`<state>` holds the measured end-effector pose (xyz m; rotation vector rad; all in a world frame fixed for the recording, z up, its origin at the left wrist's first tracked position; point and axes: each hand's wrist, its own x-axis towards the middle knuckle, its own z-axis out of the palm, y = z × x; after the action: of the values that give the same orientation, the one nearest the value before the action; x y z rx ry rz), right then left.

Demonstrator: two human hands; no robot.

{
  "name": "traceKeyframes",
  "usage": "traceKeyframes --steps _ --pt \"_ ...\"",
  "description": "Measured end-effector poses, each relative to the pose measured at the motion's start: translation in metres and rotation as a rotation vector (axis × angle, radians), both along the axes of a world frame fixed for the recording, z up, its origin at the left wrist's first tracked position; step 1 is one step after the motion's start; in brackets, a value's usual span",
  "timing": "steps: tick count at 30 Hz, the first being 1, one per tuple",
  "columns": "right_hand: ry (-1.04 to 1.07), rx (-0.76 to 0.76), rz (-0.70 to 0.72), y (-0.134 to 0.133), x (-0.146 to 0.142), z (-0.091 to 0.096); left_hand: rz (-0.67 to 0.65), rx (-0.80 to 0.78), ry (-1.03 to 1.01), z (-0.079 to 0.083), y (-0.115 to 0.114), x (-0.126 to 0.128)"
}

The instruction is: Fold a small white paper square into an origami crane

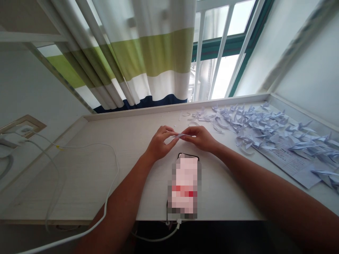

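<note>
My left hand (159, 143) and my right hand (201, 138) meet over the middle of a pale wooden desk (106, 169). Between their fingertips they pinch a small folded piece of pale blue-white paper (182, 135), held just above the desk. A phone (184, 185) lies flat on the desk right below my hands, its screen blurred.
Several folded paper cranes (265, 123) and paper scraps cover the desk's right side, over printed sheets (291, 162). A white cable (111, 176) loops across the left part from a wall socket (25, 129). Behind the desk hang a striped curtain (148, 56) and a barred window (222, 53).
</note>
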<state>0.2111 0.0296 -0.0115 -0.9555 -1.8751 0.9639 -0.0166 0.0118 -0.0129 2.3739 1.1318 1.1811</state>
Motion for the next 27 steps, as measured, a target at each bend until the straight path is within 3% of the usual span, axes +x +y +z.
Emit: traceKeyframes --steps 10,17,27 --pt "-0.103 0.142 0.006 -0.013 -0.005 0.008 -0.019 -0.009 -0.02 0.001 -0.002 0.006" --pt "-0.184 0.192 -0.051 -0.013 -0.007 0.007 0.063 0.049 0.031 0.004 -0.003 0.005" --pt "-0.149 0.174 -0.1 -0.01 -0.006 -0.001 0.074 -0.192 -0.193 -0.003 0.0 0.011"
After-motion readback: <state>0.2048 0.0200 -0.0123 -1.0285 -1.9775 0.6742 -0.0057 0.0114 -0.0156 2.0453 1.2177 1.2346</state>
